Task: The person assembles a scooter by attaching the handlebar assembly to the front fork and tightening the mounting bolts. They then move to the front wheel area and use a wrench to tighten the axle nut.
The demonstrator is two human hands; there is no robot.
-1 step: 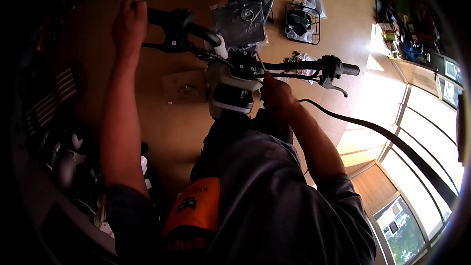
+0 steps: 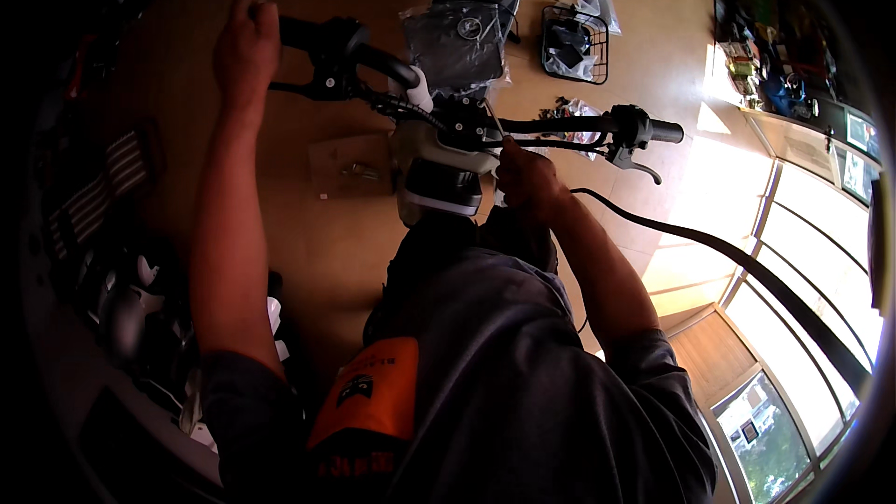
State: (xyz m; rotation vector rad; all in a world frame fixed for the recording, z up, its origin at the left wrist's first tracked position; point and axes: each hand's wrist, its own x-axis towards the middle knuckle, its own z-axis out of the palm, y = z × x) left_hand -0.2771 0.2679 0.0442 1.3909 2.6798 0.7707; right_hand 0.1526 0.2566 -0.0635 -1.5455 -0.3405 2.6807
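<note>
My left hand (image 2: 247,56) is closed round the outer end of the left grip on a black handlebar (image 2: 385,65). My right hand (image 2: 527,175) is closed on a thin metal hex key (image 2: 495,119), just right of the stem clamp (image 2: 463,122). Its shaft slants up and left to the clamp; the tip is too small to make out. Below the clamp sits a pale housing with a dark top (image 2: 444,189). At the bar's right end are a black grip (image 2: 665,132) and a brake lever (image 2: 644,172), with no hand on them.
Beyond the bar lie a plastic-wrapped dark panel (image 2: 457,47) and a black wire basket (image 2: 605,54) holding wrapped parts. A cardboard piece (image 2: 350,154) with small metal parts is on the floor at left. A dark strap-like band (image 2: 709,241) curves across the right, before bright windows.
</note>
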